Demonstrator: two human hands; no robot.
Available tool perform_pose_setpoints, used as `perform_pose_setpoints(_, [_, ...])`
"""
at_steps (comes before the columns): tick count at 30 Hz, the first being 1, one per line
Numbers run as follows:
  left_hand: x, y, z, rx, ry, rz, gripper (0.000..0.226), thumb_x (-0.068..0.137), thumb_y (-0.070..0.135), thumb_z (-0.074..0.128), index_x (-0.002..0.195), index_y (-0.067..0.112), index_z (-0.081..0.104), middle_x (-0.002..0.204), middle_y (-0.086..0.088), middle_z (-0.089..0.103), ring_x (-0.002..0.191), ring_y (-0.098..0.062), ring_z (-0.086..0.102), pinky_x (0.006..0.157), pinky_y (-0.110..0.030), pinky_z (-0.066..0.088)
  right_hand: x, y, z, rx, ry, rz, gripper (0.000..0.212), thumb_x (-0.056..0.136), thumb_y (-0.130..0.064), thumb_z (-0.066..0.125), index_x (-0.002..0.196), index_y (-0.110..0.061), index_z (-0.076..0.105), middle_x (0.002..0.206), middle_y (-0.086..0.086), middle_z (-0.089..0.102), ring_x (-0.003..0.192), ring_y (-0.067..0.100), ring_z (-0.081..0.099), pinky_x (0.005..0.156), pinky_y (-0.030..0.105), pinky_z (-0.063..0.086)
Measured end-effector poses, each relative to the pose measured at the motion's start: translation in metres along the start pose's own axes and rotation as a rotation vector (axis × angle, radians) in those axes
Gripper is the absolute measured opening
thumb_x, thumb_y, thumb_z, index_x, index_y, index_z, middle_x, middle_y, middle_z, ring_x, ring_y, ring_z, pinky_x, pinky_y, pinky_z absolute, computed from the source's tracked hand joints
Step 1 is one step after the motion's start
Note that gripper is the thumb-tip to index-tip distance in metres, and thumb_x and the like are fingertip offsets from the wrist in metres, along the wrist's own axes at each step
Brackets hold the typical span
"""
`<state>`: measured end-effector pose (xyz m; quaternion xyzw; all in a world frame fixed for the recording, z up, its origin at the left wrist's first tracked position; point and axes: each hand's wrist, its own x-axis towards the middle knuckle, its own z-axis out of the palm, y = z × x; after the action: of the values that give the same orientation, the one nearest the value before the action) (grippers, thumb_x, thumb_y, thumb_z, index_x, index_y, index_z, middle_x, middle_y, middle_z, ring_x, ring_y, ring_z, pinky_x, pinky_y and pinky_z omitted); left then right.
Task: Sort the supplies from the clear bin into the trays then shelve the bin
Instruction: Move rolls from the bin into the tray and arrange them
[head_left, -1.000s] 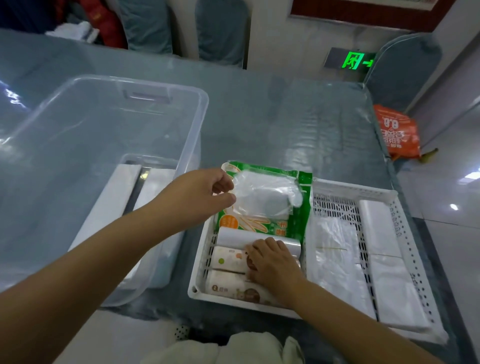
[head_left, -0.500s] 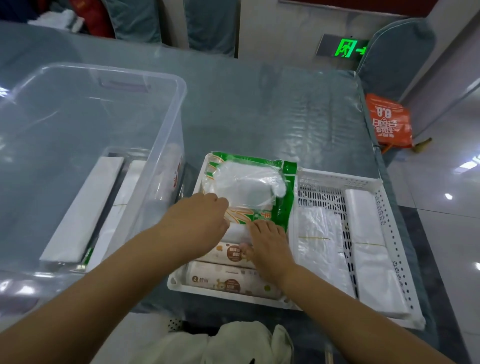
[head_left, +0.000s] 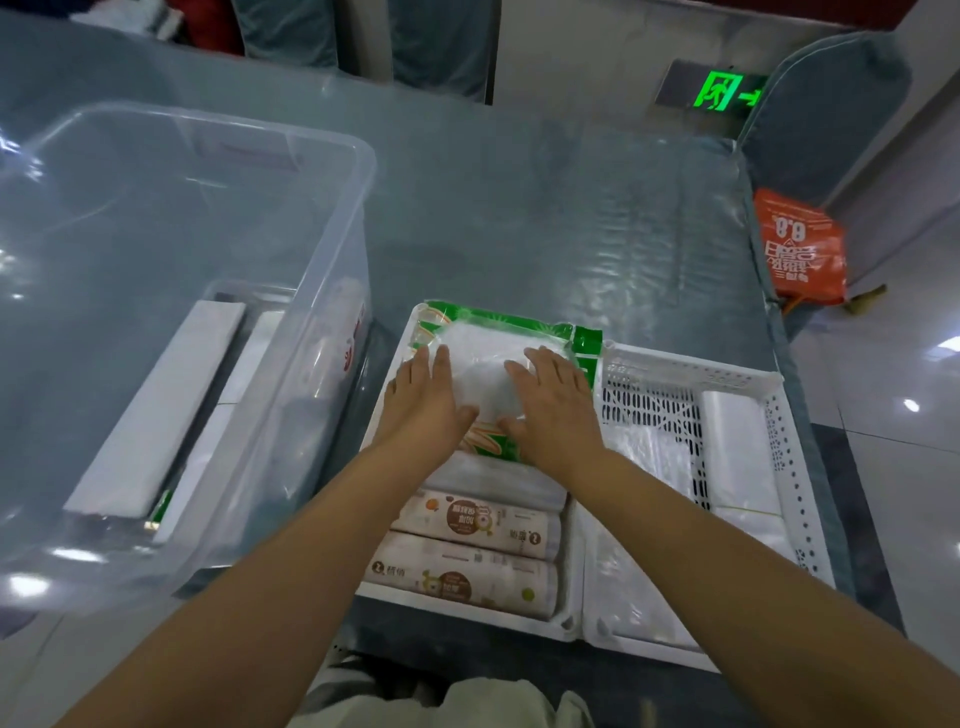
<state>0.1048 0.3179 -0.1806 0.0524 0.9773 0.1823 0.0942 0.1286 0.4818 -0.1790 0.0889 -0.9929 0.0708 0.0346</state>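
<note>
A green-and-clear packet (head_left: 498, 338) lies at the far end of the left white tray (head_left: 402, 338). My left hand (head_left: 426, 400) and my right hand (head_left: 553, 405) both rest flat on it, fingers spread, palms down. Closer to me in the same tray lie several printed rolls (head_left: 478, 525). The right white tray (head_left: 774, 415) holds clear plastic bags (head_left: 649, 457) and white folded packs (head_left: 732, 447). The clear bin (head_left: 332, 171) stands to the left with long white boxes (head_left: 161, 421) inside.
The trays and bin sit on a table covered with clear sheeting (head_left: 571, 218). An orange bag (head_left: 800, 249) hangs off the table's right edge beside a blue-grey chair (head_left: 826, 114). A pale cloth (head_left: 467, 701) lies at the near edge.
Both hands slid from the rolls and the packet's near edge up onto the packet and now press flat on it. The packet lies lower and flatter in the tray.
</note>
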Motion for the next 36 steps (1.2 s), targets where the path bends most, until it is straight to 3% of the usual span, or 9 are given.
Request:
perform_pose_setpoints(3, [0.016, 0.005, -0.003, -0.163, 0.062, -0.07, 0.076, 0.085, 0.042, 0.051, 0.145, 0.015, 0.014, 0.145, -0.016, 0.034, 0.128, -0.033, 0.033, 0.103, -0.045, 0.032, 0.012, 0.005, 0.004, -0.007, -0.042, 0.065, 0.064, 0.086, -0.045, 0.054, 0.14, -0.02, 0.032, 0.149, 0.015, 0.028, 0.138, 0.031, 0.018, 0.114, 0.046, 0.011])
perform_pose_setpoints(7, [0.032, 0.009, -0.006, -0.364, 0.097, -0.261, 0.069, 0.084, 0.035, 0.057, 0.14, 0.014, 0.024, 0.131, -0.021, 0.045, 0.118, -0.036, 0.041, 0.094, -0.046, 0.039, 0.012, 0.007, 0.007, -0.013, -0.047, 0.081, 0.056, 0.087, -0.043, 0.051, 0.137, -0.022, 0.036, 0.144, 0.016, 0.035, 0.131, 0.033, 0.03, 0.11, 0.045, 0.019])
perform_pose_setpoints(11, [0.035, 0.009, -0.007, -0.427, 0.222, -0.224, 0.045, 0.077, 0.017, 0.054, 0.121, 0.014, 0.047, 0.112, -0.012, 0.061, 0.095, -0.029, 0.054, 0.077, -0.039, 0.048, 0.002, 0.006, 0.008, 0.0, 0.004, 0.014, 0.043, 0.084, -0.036, 0.056, 0.124, -0.022, 0.046, 0.132, 0.012, 0.047, 0.122, 0.03, 0.04, 0.105, 0.044, 0.028])
perform_pose_setpoints(14, [0.03, 0.009, -0.004, -0.499, 0.17, -0.199, 0.037, 0.074, 0.015, 0.049, 0.11, 0.024, 0.047, 0.096, -0.003, 0.063, 0.076, -0.02, 0.057, 0.064, -0.033, 0.049, -0.004, 0.006, 0.007, 0.021, 0.047, -0.019, 0.036, 0.082, -0.032, 0.06, 0.116, -0.021, 0.052, 0.126, 0.01, 0.052, 0.118, 0.029, 0.045, 0.101, 0.044, 0.032])
perform_pose_setpoints(19, [0.02, 0.004, 0.0, -0.439, 0.113, -0.135, 0.019, 0.081, 0.017, 0.042, 0.095, 0.028, 0.049, 0.091, 0.003, 0.062, 0.081, -0.02, 0.061, 0.07, -0.041, 0.054, -0.006, 0.009, 0.001, 0.028, 0.06, 0.006, 0.037, 0.083, -0.028, 0.058, 0.118, -0.015, 0.054, 0.128, 0.011, 0.053, 0.118, 0.03, 0.045, 0.101, 0.043, 0.032])
perform_pose_setpoints(22, [0.015, 0.0, -0.003, -0.395, 0.164, -0.121, 0.024, 0.085, 0.01, 0.039, 0.104, 0.023, 0.048, 0.099, -0.003, 0.063, 0.087, -0.024, 0.06, 0.072, -0.035, 0.048, -0.006, 0.008, -0.008, 0.068, 0.1, 0.032, 0.034, 0.081, -0.021, 0.061, 0.114, -0.012, 0.058, 0.124, 0.012, 0.056, 0.114, 0.03, 0.049, 0.098, 0.042, 0.035])
perform_pose_setpoints(27, [0.008, 0.001, -0.02, -0.326, 0.147, -0.165, 0.049, 0.082, 0.004, 0.052, 0.129, 0.011, 0.041, 0.122, -0.015, 0.056, 0.111, -0.032, 0.053, 0.093, -0.044, 0.045, -0.005, -0.001, -0.024, 0.076, 0.141, 0.018, 0.035, 0.08, -0.014, 0.061, 0.115, -0.011, 0.06, 0.121, 0.011, 0.058, 0.113, 0.029, 0.051, 0.097, 0.041, 0.036])
perform_pose_setpoints(31, [-0.009, 0.021, -0.05, -0.307, 0.305, -0.074, 0.062, 0.08, 0.011, 0.061, 0.136, 0.009, 0.034, 0.134, -0.013, 0.046, 0.123, -0.03, 0.039, 0.104, -0.039, 0.031, 0.002, -0.012, -0.046, 0.181, 0.202, 0.01, 0.032, 0.083, -0.011, 0.057, 0.114, -0.011, 0.06, 0.118, 0.009, 0.059, 0.112, 0.025, 0.049, 0.098, 0.038, 0.034])
perform_pose_setpoints(36, [-0.045, 0.046, -0.107, -0.444, 0.466, 0.081, 0.045, 0.085, 0.019, 0.063, 0.127, 0.021, 0.049, 0.125, 0.001, 0.058, 0.115, -0.019, 0.051, 0.097, -0.032, 0.039, 0.012, -0.043, -0.078, 0.255, 0.344, -0.02, 0.026, 0.078, -0.004, 0.062, 0.104, -0.008, 0.065, 0.104, 0.01, 0.065, 0.099, 0.027, 0.056, 0.086, 0.036, 0.04])
